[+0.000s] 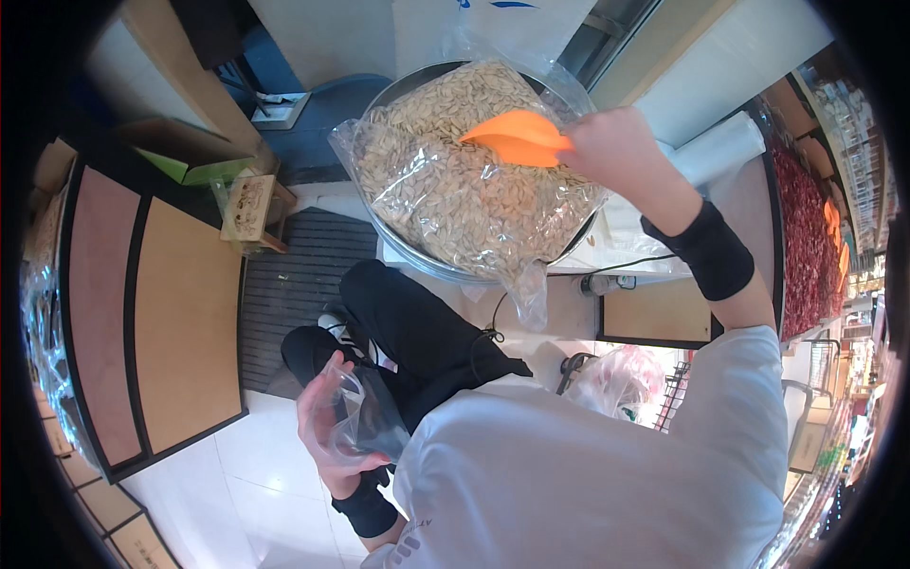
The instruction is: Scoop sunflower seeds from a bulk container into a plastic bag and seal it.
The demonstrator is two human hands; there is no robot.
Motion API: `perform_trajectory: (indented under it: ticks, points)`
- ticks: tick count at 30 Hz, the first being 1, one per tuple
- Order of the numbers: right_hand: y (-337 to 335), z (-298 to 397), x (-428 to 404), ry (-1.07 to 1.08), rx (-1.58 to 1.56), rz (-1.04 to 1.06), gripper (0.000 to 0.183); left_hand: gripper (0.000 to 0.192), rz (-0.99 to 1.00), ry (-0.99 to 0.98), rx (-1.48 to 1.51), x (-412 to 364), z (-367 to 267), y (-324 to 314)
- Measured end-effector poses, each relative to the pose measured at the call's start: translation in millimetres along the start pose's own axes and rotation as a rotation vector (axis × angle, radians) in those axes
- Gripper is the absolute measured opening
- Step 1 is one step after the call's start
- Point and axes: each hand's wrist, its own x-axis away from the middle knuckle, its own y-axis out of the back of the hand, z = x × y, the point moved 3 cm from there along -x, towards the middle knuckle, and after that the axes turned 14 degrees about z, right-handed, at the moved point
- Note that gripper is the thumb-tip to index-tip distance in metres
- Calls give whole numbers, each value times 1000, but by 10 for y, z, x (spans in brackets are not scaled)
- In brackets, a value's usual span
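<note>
An orange plastic scoop is gripped in my right hand, over pale seeds in their shells, which look like pumpkin seeds. A large clear plastic bag holds the seeds inside a round metal basin; its loose edge hangs over the near rim. Low on the left, beside my knee, my left hand holds a clear plastic bag with its mouth spread. No contents show in this small bag. Whether the scoop carries seeds is hidden by its side.
A small wooden stool stands left of the basin on a dark ribbed mat. At the right are a roll of clear plastic, a bin of dark red dried goods and a black cable. A stuffed plastic bag lies below.
</note>
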Motion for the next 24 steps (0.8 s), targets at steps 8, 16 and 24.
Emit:
perform_trajectory:
  ticks: [8,16,24]
  points:
    - [-41,-557,154,-274,101,126,50,115,72,-55,-20,-150,-32,-51]
    - [-933,-723,-144,-330,-540,508,64,114,108,-118,-66,-276,-22,-54]
    - [-1339,-343,-380,-332,-788,409,70,113,68,-62,-13,-391,-60,-163]
